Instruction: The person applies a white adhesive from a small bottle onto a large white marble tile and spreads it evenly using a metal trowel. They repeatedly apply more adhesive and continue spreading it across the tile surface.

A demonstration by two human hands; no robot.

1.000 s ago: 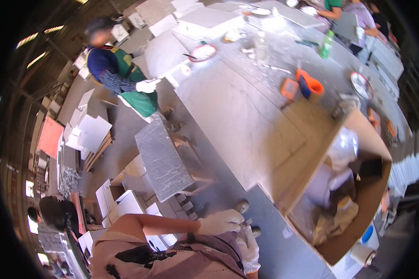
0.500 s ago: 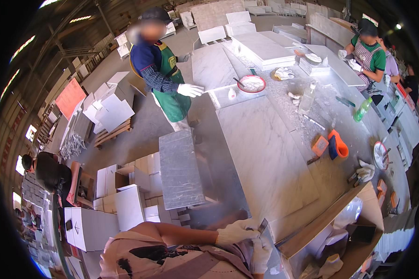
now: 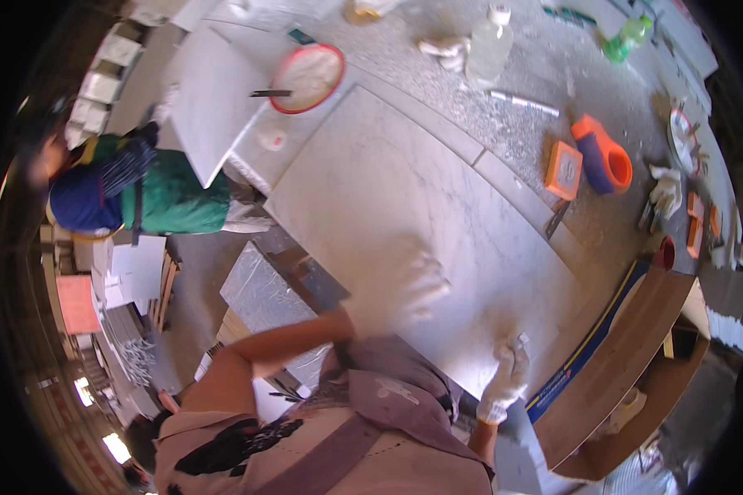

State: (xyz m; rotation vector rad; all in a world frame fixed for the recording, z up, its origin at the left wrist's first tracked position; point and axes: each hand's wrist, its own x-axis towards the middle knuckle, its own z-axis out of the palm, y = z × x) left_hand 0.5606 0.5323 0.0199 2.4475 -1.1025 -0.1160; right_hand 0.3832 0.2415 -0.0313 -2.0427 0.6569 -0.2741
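A large white marble slab (image 3: 404,190) lies across the grey workbench in front of me. My left hand (image 3: 400,293), in a white glove and blurred by motion, is stretched out flat on the slab's near part with its fingers apart. My right hand (image 3: 504,384), also in a white glove, is curled at the slab's near right corner. A small pale piece (image 3: 521,338) sticks up from its fingers; what it is cannot be made out.
A co-worker in a green apron (image 3: 165,194) bends at the bench's left side. On the bench are a red-rimmed bowl of white paste (image 3: 308,76), a clear bottle (image 3: 489,43), an orange square block (image 3: 563,169) and an orange-and-blue tool (image 3: 603,157). An open cardboard box (image 3: 636,363) stands at right.
My head has swung toward the bench, so the slab now fills the middle. My left hand has reached from near my body out onto the slab. The right hand has come to its corner.
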